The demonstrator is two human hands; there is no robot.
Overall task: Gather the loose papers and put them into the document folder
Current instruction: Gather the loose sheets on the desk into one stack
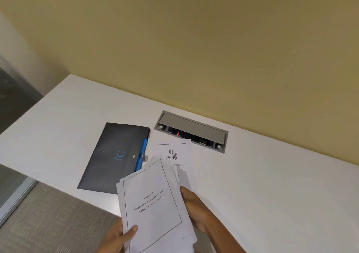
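Observation:
I hold a stack of white papers point(153, 204) above the desk's near edge; its top sheet has a framed title page. My left hand point(118, 237) grips the stack's lower left corner, thumb on top. My right hand point(194, 208) holds the stack's right edge. One more printed sheet point(174, 153) lies flat on the desk beyond the stack, partly covered by it. The dark document folder point(114, 155) with a blue smile logo, a snap button and a blue strip along its right edge lies closed to the left of that sheet.
The white desk point(272, 175) meets a yellow wall at the back. A grey cable box point(191, 131) with a raised lid is set into the desk behind the loose sheet. Grey carpet lies below the desk's left edge.

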